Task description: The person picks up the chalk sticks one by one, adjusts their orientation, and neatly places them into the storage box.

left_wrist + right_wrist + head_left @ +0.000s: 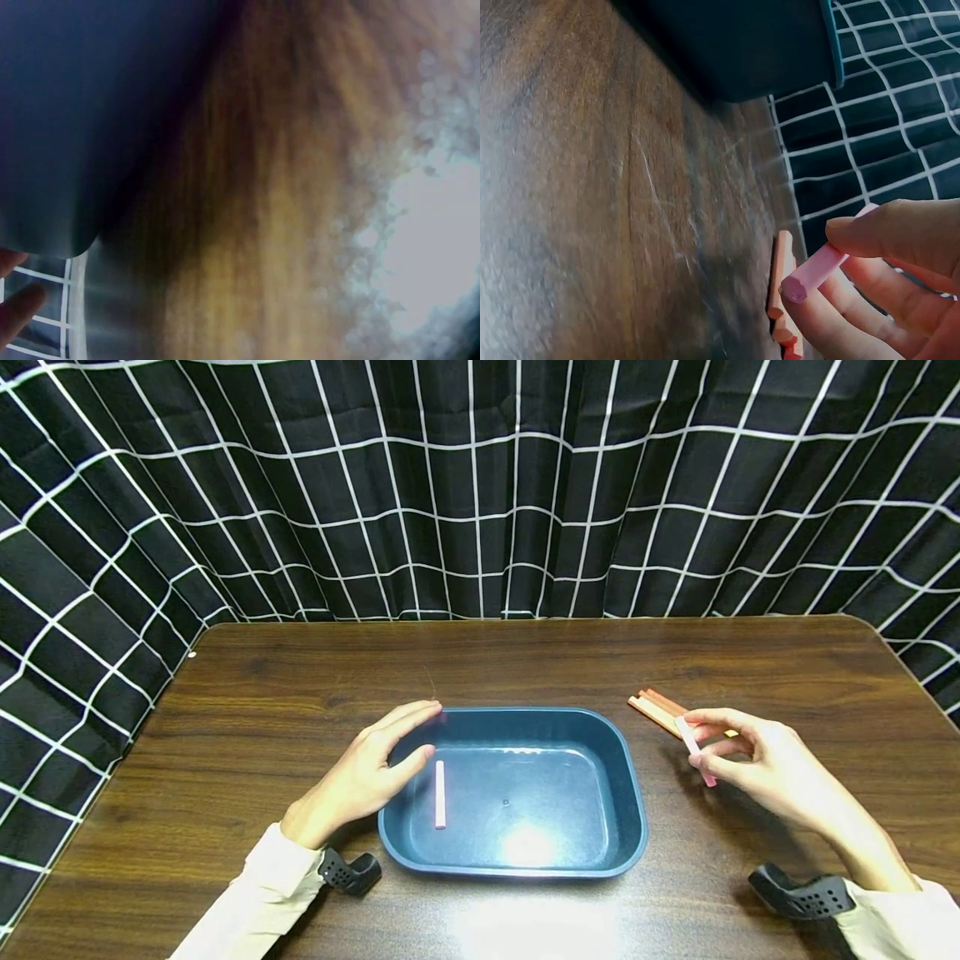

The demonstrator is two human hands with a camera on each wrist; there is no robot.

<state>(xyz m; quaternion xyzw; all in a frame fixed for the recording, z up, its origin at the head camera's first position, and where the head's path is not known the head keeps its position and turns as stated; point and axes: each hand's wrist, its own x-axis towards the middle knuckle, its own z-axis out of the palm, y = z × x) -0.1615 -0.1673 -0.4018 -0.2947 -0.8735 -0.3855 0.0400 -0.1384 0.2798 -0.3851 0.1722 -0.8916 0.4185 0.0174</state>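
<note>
My right hand [757,764] pinches a pink chalk stick [819,273] between thumb and fingertips, over the right side of the table. Right below it on the wood lie several orange and peach chalk sticks [654,714], partly covered by the fingers in the head view. My left hand [360,781] rests at the left end of a blue plastic basin [510,871], its fingers fairly straight along the rim and the thumb reaching over the inside. Another pink chalk stick [440,797] lies on the basin floor, close to that thumb.
The brown wooden table [270,693] runs back to a black curtain [495,485] with a white grid. Dark wrist straps [806,897] sit on both arms. A small yellow piece [731,734] shows behind the right fingers.
</note>
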